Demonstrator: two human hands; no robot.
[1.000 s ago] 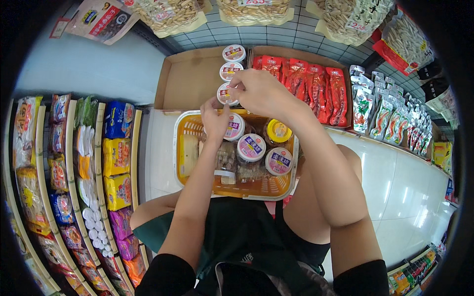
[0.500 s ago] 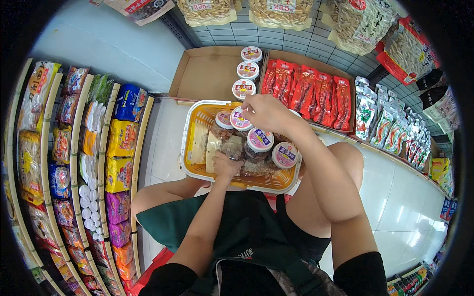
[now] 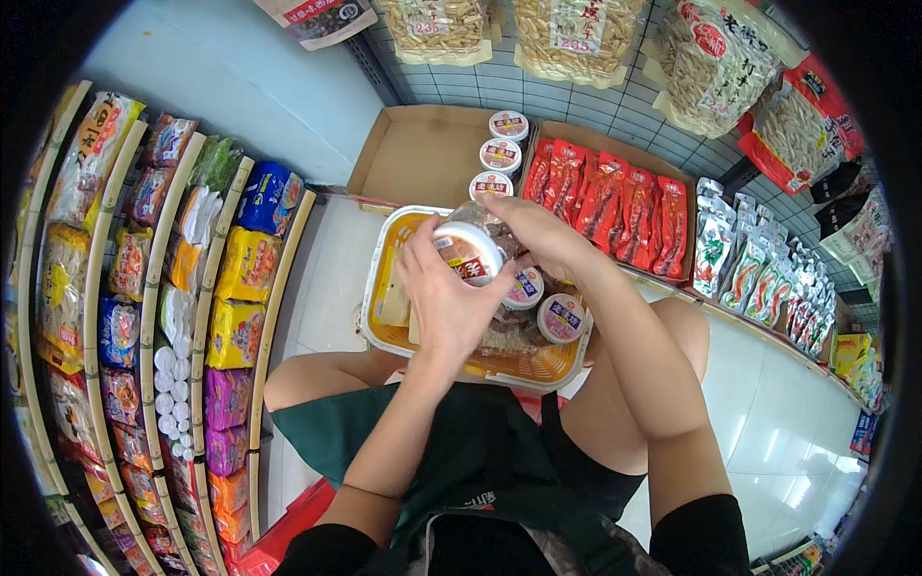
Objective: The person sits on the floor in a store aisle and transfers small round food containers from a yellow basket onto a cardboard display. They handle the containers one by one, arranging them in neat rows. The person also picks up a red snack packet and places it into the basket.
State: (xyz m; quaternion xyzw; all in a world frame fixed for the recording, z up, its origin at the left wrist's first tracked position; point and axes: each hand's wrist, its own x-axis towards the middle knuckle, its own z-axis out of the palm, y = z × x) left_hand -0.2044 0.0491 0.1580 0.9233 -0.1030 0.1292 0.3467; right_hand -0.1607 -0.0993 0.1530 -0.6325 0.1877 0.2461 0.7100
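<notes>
I crouch over a yellow plastic basket [image 3: 381, 324] that rests on my knees. My left hand [image 3: 444, 305] cups a clear jar with a white lid [image 3: 468, 252] just above the basket. My right hand [image 3: 540, 235] grips the far side of the same jar. Two more lidded jars [image 3: 562, 318] and some pale packets lie in the basket. Beyond it an open cardboard box [image 3: 413, 158] holds a row of three jars [image 3: 499, 156] along its right side.
A second box of red snack packs [image 3: 605, 197] sits right of the jars, with white and green packets [image 3: 730, 240] further right. Curved shelves of noodle packets [image 3: 240, 278] fill the left. Bags of nuts [image 3: 576, 38] hang on a wire grid above. The floor is white tile.
My right hand came back from the row of jars in the box to the basket. Both hands now lift one jar out of the basket, tilted toward me.
</notes>
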